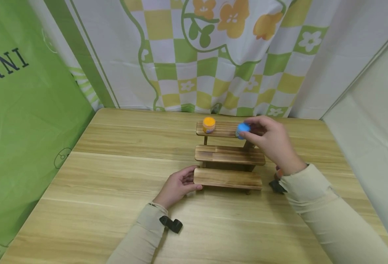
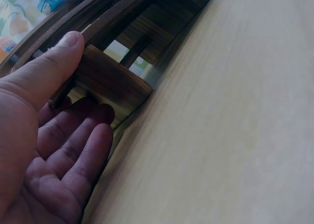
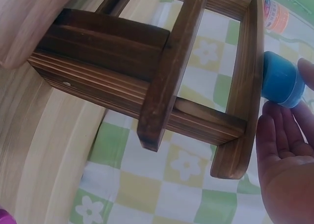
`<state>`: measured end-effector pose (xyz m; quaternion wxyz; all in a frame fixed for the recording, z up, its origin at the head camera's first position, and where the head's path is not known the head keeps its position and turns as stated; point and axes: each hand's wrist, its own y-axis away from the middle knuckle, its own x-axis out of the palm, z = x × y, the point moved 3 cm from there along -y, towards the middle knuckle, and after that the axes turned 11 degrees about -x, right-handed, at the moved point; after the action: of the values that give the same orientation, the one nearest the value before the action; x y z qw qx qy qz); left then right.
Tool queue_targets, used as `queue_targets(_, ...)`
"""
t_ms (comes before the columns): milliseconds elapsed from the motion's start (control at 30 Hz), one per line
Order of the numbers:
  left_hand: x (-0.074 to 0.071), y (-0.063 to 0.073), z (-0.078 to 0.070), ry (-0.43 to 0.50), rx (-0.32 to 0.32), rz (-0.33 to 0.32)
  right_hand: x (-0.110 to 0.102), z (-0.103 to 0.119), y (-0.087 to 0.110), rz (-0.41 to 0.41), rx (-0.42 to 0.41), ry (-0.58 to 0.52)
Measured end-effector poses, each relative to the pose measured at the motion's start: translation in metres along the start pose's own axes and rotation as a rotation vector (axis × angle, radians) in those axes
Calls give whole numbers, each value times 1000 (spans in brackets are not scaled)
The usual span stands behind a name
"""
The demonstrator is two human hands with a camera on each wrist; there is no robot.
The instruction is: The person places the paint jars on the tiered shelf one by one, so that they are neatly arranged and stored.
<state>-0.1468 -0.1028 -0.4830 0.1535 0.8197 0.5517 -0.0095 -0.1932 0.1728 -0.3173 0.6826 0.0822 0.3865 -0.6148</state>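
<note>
A three-tier wooden step stand (image 1: pixel 230 156) stands on the table. My right hand (image 1: pixel 274 143) holds a small blue jar (image 1: pixel 243 130) between thumb and fingers, at the right end of the top step. In the right wrist view the blue jar (image 3: pixel 282 80) has its base right at the top board. At the left end of the lowest step, my left hand (image 1: pixel 179 186) grips the stand; in the left wrist view the thumb lies along the board's edge and the fingers reach below it. An orange-lidded jar (image 1: pixel 209 125) sits at the top step's left end.
The stand is on a wood-grain table (image 1: pixel 121 165), in front of a checkered, flowered curtain (image 1: pixel 207 69). Partly hidden by the right wrist is a small reddish thing (image 1: pixel 279 173). A magenta thing (image 3: pixel 6 218) shows at the corner of the right wrist view.
</note>
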Motion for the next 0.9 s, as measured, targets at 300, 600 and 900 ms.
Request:
queue_targets(300,0,0,0,4,12,4,5,0,-7,7,20,11)
queue_targets(600,0,-1,0,0,19,3,8,3,-14,-3,-14,6)
queue_targets(900,1,-1,2,1,3,1,13,1,-19,8,10,-14)
